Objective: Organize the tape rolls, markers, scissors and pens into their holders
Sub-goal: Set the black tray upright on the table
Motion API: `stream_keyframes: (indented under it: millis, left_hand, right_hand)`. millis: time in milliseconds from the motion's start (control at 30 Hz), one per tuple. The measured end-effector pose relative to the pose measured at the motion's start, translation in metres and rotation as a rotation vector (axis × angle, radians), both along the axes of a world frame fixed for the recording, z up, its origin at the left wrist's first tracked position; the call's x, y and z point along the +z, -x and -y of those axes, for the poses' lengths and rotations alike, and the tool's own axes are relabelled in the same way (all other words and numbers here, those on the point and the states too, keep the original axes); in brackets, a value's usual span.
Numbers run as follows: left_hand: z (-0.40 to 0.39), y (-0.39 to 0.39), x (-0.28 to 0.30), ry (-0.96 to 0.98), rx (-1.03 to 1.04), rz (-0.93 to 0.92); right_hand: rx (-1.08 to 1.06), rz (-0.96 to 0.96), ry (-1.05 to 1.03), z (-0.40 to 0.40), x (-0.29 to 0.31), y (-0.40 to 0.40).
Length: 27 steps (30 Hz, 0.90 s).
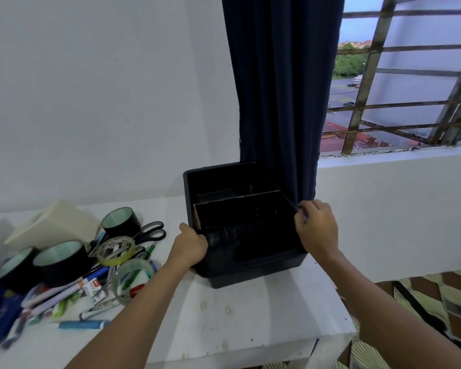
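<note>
The person is gripping a black organizer box (244, 225) by its two sides, and nothing has gone into it yet, so I judge this to be the setting-up step — getting the holder into place before any sorting begins. The left hand (190, 245) is curling its fingers (197, 237) over the box's near-left rim, clamped on it; the right hand (316, 226) is holding the right rim, its fingers (301, 211) pinching together at the top edge, just where the hem of the dark blue curtain (280, 89) is hanging against the box. Whether they are catching the cloth as well, I cannot tell. The box is sitting near the right end of the white counter (224, 315), showing cardboard dividers and no contents. The things to be sorted are lying in a heap well to the left: black tape rolls (60, 262), a yellowish tape roll (115, 250), a clear tape roll (132, 276), black-handled scissors (151, 231), and markers and pens (72, 290) tangled beneath them, with a cream-coloured box (52, 225) behind. The next move probably calls for freeing the curtain from the box, letting go, and reaching left for a roll — the big ones wanting the widest compartment. One marker is carrying a small red label, but its lettering is too small to read; no other writing is legible.
</note>
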State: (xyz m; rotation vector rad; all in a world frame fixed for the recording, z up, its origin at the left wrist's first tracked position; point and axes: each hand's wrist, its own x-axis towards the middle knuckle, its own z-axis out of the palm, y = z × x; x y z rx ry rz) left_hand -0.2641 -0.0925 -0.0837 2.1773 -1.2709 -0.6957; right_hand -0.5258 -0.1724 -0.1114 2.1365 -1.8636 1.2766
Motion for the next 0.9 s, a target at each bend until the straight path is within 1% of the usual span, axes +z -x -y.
stream_keyframes:
  millis: [67,100,133,167,200,267,300,367,467,500,567,600,667,733,767,833,900]
  left_hand:
    - [-0.014,0.013,0.010,-0.077,-0.011,-0.177]
    - [-0.023,0.019,0.014,-0.142,-0.013,-0.270]
    - [-0.029,0.024,0.014,-0.201,-0.023,-0.311]
    - [-0.032,0.024,0.012,-0.225,-0.034,-0.253]
    - [-0.028,0.020,0.010,-0.184,-0.035,-0.097]
    - [-0.009,0.003,0.009,-0.032,-0.012,0.296]
    - [0.003,-0.007,0.008,0.024,0.000,0.407]
    - [0.027,-0.029,0.004,0.079,-0.037,0.491]
    - [0.047,-0.054,-0.011,0.075,-0.261,0.497]
    - [0.047,-0.057,-0.014,0.105,-0.302,0.497]
    - [0.040,-0.057,-0.018,0.211,-0.289,0.493]
    - [0.033,-0.052,-0.015,0.244,-0.286,0.520]
    - [0.023,-0.042,-0.011,0.237,-0.318,0.569]
    - [0.012,-0.037,-0.005,0.186,-0.351,0.528]
    - [0.008,-0.038,-0.005,0.176,-0.374,0.530]
    - [0.002,-0.045,-0.010,0.161,-0.455,0.615]
    - [-0.002,-0.053,-0.019,0.160,-0.509,0.654]
  right_hand:
    - [-0.103,0.071,0.034,-0.005,0.004,0.009]
    - [-0.170,0.162,0.000,-0.008,0.007,0.013]
    - [-0.236,0.255,-0.069,-0.014,0.006,0.018]
    - [-0.277,0.322,-0.153,-0.021,0.005,0.019]
    - [-0.291,0.359,-0.234,-0.032,0.002,0.018]
    - [-0.228,0.412,-0.370,-0.057,-0.005,0.008]
    - [-0.175,0.452,-0.423,-0.067,-0.009,0.002]
    - [-0.093,0.499,-0.466,-0.076,-0.015,-0.007]
    - [-0.088,0.519,-0.469,-0.062,-0.015,-0.004]
    - [-0.094,0.507,-0.475,-0.054,-0.014,0.002]
    - [-0.096,0.445,-0.469,-0.036,-0.011,0.016]
    - [-0.104,0.407,-0.447,-0.027,-0.009,0.024]
    - [-0.162,0.305,-0.399,-0.012,0.001,0.039]
    - [-0.236,0.164,-0.404,-0.010,0.015,0.045]
    - [-0.230,0.097,-0.430,-0.018,0.023,0.042]
    - [-0.111,-0.089,-0.419,-0.050,0.026,0.023]
    - [0.118,-0.281,-0.361,-0.091,0.015,-0.005]
